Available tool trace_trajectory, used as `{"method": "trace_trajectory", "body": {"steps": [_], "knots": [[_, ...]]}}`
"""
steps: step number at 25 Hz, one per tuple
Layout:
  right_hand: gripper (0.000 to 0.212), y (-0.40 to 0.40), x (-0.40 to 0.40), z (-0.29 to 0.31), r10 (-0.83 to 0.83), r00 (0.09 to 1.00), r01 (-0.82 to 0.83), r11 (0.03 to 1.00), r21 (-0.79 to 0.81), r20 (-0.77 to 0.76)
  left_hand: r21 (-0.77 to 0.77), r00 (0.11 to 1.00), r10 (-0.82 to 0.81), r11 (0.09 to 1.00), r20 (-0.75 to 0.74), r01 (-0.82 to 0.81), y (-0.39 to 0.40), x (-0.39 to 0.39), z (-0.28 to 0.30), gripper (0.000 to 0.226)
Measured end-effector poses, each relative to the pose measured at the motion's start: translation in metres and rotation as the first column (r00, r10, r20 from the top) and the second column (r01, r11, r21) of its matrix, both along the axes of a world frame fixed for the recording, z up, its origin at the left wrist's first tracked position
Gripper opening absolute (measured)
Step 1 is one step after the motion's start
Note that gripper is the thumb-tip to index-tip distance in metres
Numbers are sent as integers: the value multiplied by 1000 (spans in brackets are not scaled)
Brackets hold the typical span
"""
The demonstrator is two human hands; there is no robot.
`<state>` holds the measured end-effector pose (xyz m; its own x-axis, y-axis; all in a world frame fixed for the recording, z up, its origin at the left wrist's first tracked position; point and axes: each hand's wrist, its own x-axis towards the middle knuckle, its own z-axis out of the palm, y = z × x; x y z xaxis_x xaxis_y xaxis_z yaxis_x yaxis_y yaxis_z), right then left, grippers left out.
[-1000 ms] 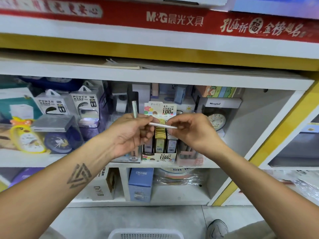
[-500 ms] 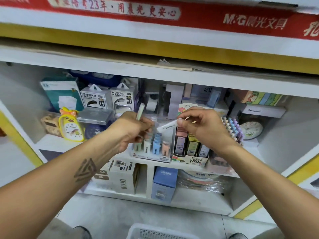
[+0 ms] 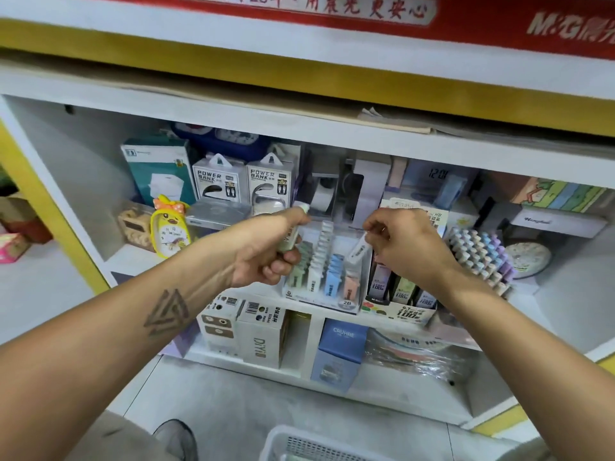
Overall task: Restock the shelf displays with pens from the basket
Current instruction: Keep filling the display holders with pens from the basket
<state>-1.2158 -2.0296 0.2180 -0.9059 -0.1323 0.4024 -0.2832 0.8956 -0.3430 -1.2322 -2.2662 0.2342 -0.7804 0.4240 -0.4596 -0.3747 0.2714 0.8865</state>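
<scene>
A pale green pen (image 3: pixel 290 235) stands nearly upright in the left hand (image 3: pixel 266 251), its white cap end poking out above the fist. A white pen (image 3: pixel 358 250) slants down from the right hand (image 3: pixel 404 247), which pinches its upper end; its lower end dips into the clear shelf display (image 3: pixel 324 277). That display holds rows of green, white, blue and peach pens standing on end. The white slotted basket (image 3: pixel 299 444) sits on the floor below, only its rim showing.

Two power bank boxes (image 3: pixel 244 181), two hands (image 3: pixel 266 251), one basket (image 3: pixel 319 444)
</scene>
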Motion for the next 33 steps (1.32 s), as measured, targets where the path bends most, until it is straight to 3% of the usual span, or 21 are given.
{"method": "trace_trajectory", "body": {"steps": [4, 8, 11, 16, 18, 19, 20, 21, 22, 23, 27, 30, 33], "knots": [[8, -9, 0, -6, 13, 999, -23, 973, 230, 44, 3, 999, -37, 999, -19, 37, 5, 5, -6, 30], [10, -16, 1, -14, 8, 995, -38, 950, 311, 96, -44, 996, 47, 998, -78, -50, 7, 7, -14, 13], [15, -18, 4, -18, 27, 994, -57, 953, 299, 103, 26, 993, 110, 994, -47, -109, 6, 7, -18, 17], [24, -24, 6, -24, 28, 990, -97, 855, 510, 141, 152, 994, 110, 983, -17, -107, 6, 6, -19, 21], [29, -24, 5, -20, 36, 986, -88, 939, 332, 160, 174, 993, 120, 978, -11, -116, 6, 7, -18, 19], [28, -24, 5, -15, 34, 979, -56, 993, 102, 199, 178, 992, 122, 977, -7, -119, 7, 7, -18, 19], [28, -24, 6, -10, 79, 961, -27, 980, -197, 265, 176, 993, 119, 978, -11, -116, 8, 8, -18, 19], [27, -25, 7, -4, 186, 925, -2, 874, -485, 331, 169, 993, 116, 980, -29, -110, 8, 8, -18, 19], [22, -27, 9, 1, 271, 895, 40, 743, -668, 355, 157, 991, 115, 982, -63, -104, 10, 8, -19, 19], [16, -28, 10, 5, 307, 882, 67, 670, -739, 359, 143, 986, 118, 985, -117, -100, 11, 8, -19, 19], [21, -28, 12, 12, 283, 895, 96, 634, -767, 346, 36, 900, 108, 994, -422, -103, 20, 8, -21, 23], [15, -24, 12, 17, 347, 884, 120, 481, -868, 314, -70, 797, 50, 991, -602, -115, 21, 5, -20, 27], [9, -20, 10, 15, 304, 902, 124, 499, -857, 307, -123, 763, 30, 982, -646, -143, 18, 1, -18, 32]]}}
